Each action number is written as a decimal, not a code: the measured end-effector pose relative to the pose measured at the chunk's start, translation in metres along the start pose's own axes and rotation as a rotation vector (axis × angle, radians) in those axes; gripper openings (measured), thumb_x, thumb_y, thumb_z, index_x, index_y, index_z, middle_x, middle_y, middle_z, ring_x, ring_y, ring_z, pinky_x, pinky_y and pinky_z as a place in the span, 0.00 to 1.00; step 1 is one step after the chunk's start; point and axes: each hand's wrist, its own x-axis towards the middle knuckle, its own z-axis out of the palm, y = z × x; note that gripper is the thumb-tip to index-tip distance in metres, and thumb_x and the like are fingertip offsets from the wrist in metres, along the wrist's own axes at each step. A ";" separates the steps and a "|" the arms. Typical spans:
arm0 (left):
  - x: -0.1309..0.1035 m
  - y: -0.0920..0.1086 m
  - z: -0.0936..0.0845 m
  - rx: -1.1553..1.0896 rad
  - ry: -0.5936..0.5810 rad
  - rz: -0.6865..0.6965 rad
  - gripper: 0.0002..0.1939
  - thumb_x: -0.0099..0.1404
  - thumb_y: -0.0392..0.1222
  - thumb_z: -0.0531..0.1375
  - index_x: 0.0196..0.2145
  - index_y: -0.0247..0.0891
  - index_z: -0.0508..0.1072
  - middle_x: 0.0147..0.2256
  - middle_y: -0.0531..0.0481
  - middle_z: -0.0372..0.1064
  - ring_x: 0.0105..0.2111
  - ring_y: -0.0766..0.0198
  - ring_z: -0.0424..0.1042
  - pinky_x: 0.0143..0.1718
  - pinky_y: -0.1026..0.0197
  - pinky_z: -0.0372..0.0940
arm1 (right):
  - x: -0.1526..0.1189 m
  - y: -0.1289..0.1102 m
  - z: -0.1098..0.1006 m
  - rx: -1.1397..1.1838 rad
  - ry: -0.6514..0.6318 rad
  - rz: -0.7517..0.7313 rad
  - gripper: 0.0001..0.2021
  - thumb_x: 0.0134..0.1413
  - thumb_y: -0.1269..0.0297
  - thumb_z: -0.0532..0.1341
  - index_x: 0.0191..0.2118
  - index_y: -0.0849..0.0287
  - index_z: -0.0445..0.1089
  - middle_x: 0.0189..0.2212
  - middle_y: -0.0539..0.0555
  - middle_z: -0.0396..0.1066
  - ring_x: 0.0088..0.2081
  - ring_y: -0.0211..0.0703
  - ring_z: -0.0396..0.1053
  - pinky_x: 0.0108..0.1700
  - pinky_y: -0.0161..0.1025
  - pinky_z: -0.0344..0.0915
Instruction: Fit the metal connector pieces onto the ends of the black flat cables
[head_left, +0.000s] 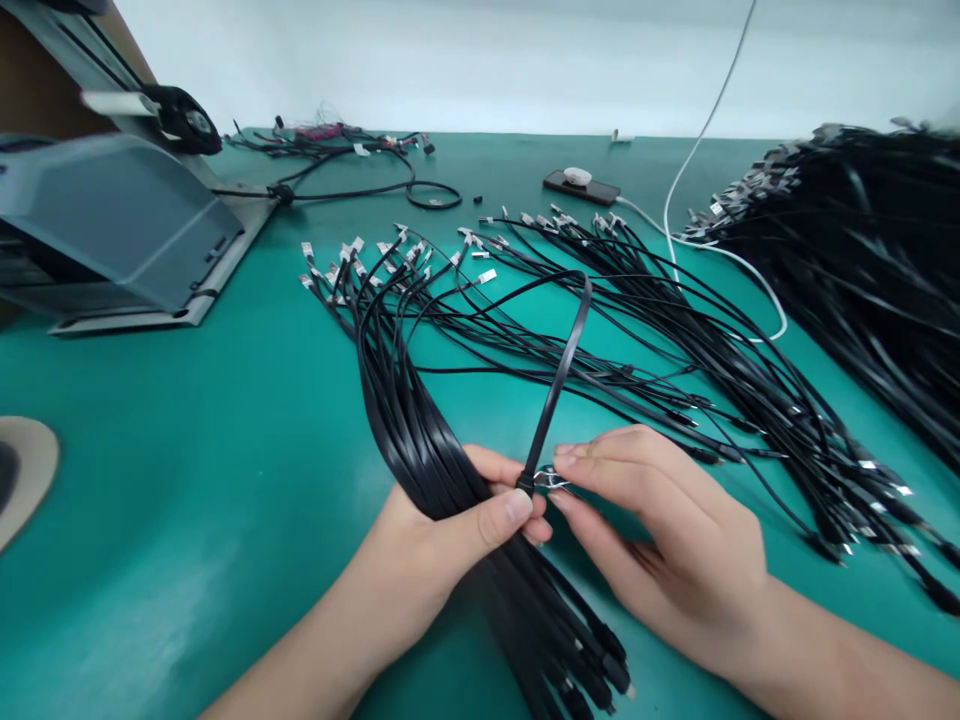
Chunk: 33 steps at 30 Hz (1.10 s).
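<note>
While I watch from my distant seat through the head camera, here's my left hand (442,545) near the middle of the bench, thumb and fingers pinching the black plug (527,483) of a single flat cable (559,390). That cable rises in a loop, bends over at the top and drops away to the left. The same hand is cradling a thick bundle (420,430) of black cables, and it's full: pale metal tips fan out at the far end, dark plugs hang together at the near end. Over on the right, my right hand (667,530) has thumb and fingertips pinching a small metal clip (553,478), right up against the plug; whether the two are joined, I can't tell. The green bench (225,440) is carrying plenty: a loose spread of cables (525,340) just beyond my hands, a denser bunch (720,350) to its right, and a great black heap (862,250) along the right edge. Farther back lies a phone (555,185) with a white round piece (577,176) sitting on top and a white cord (776,300) running to its end. At left, there's a grey machine (127,220), a tangle of wires (322,150) behind it.
</note>
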 end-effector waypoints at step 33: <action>0.000 0.002 -0.003 0.123 -0.005 0.020 0.09 0.56 0.43 0.73 0.34 0.38 0.81 0.25 0.50 0.76 0.27 0.64 0.74 0.32 0.65 0.67 | 0.001 -0.002 -0.004 0.009 0.053 0.008 0.16 0.58 0.81 0.63 0.50 0.60 0.70 0.42 0.55 0.77 0.43 0.41 0.75 0.46 0.39 0.75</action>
